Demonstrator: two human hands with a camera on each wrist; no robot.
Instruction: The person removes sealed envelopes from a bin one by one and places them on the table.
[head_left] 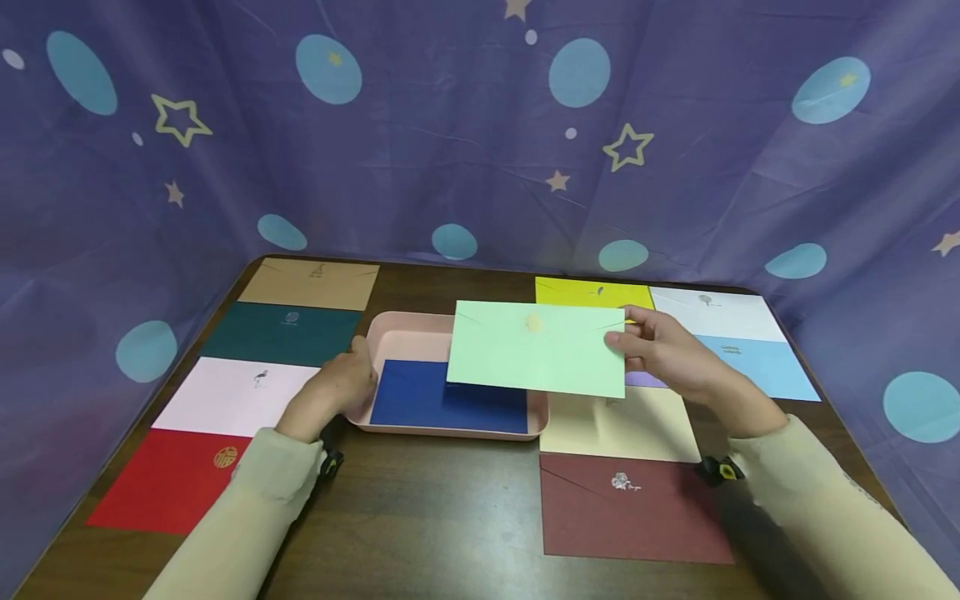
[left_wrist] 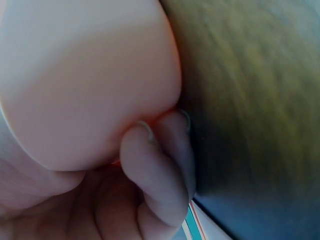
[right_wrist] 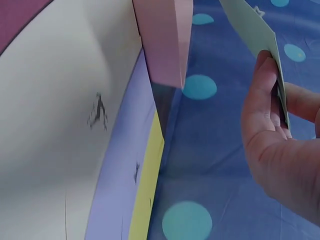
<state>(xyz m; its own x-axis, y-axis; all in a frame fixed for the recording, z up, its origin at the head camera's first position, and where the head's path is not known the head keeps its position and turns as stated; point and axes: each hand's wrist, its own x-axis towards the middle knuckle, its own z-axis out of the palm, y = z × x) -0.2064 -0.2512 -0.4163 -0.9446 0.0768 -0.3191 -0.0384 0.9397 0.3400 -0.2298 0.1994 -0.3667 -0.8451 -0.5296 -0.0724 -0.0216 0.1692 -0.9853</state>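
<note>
My right hand [head_left: 671, 354] pinches the right edge of a light green envelope [head_left: 536, 354] between thumb and fingers. That envelope is raised above the right part of a pink tray [head_left: 408, 343], its flap side showing. In the right wrist view the same envelope [right_wrist: 265, 42] appears nearly edge-on. At the tray's left end, my left hand [head_left: 337, 387] grips the side; the left wrist view shows its curled fingers [left_wrist: 150, 170] against the tray wall [left_wrist: 95, 95]. Inside the tray lies a dark blue envelope [head_left: 420, 396], partly covered by the green one.
Left of the tray lie brown [head_left: 300, 285], dark green [head_left: 277, 333], pale pink [head_left: 232, 396] and red [head_left: 165, 479] envelopes. On the right are yellow [head_left: 562, 292], white [head_left: 735, 317], light blue [head_left: 765, 371], purple [head_left: 643, 380], cream [head_left: 615, 433] and maroon [head_left: 637, 521] ones. A curtain [head_left: 480, 142] hangs behind.
</note>
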